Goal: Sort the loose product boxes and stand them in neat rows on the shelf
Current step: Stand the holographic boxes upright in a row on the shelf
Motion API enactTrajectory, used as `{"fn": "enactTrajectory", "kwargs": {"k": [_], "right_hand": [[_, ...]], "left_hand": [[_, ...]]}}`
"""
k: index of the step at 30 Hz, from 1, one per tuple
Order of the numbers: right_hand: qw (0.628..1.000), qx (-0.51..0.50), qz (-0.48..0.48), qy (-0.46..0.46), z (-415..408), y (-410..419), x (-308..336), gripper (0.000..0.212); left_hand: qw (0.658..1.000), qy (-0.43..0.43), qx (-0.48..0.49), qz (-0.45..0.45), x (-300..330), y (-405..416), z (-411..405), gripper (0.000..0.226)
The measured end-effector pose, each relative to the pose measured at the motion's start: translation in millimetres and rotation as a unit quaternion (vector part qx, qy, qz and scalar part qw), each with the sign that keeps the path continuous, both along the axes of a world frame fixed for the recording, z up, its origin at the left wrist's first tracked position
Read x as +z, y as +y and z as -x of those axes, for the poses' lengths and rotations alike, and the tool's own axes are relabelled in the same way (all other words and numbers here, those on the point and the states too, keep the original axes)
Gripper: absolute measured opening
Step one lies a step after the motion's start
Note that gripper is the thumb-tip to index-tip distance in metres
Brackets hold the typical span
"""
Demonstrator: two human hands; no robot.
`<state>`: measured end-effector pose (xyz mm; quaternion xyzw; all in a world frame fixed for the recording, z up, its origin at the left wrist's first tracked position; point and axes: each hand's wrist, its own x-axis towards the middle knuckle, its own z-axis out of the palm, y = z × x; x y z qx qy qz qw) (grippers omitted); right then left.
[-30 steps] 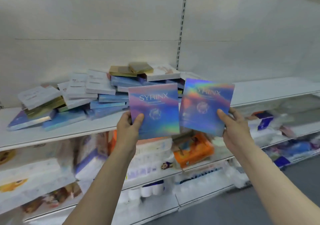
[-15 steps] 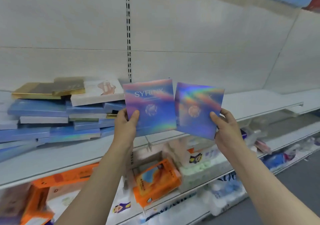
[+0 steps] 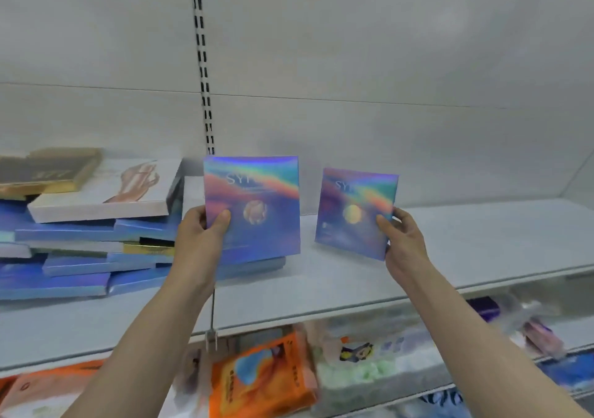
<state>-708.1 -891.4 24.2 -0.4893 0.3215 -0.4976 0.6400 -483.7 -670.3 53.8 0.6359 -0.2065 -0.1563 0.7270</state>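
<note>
Boxes (image 3: 252,207) now apart, over white shelf (image 3: 450,257)

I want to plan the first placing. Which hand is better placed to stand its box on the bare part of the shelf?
Probably the right hand: its holographic box is upright over bare shelf. The left hand holds its box by the pile.

The left hand (image 3: 201,234) and the right hand (image 3: 401,240) each hold an iridescent box (image 3: 257,199) (image 3: 353,212) upright above the white shelf (image 3: 450,257), beside the loose pile (image 3: 80,231).
</note>
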Motion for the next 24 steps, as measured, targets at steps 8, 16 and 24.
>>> {"fn": "enactTrajectory", "kwargs": {"k": [8, 16, 24], "right_hand": [[0.990, 0.132, 0.020, 0.048, -55.3, -85.8, -22.7, 0.031], [0.971, 0.188, 0.054, 0.140, -85.1, -137.6, -21.8, 0.023], [0.970, 0.117, 0.103, 0.185, -71.6, -141.8, 3.5, 0.028]], "left_hand": [[0.993, 0.016, 0.112, 0.027, 3.7, -26.1, 38.6, 0.009], [0.985, 0.038, 0.166, 0.017, 7.5, -67.1, 85.0, 0.022], [0.989, 0.023, 0.141, 0.024, 9.1, -105.8, 111.8, 0.020]]}}
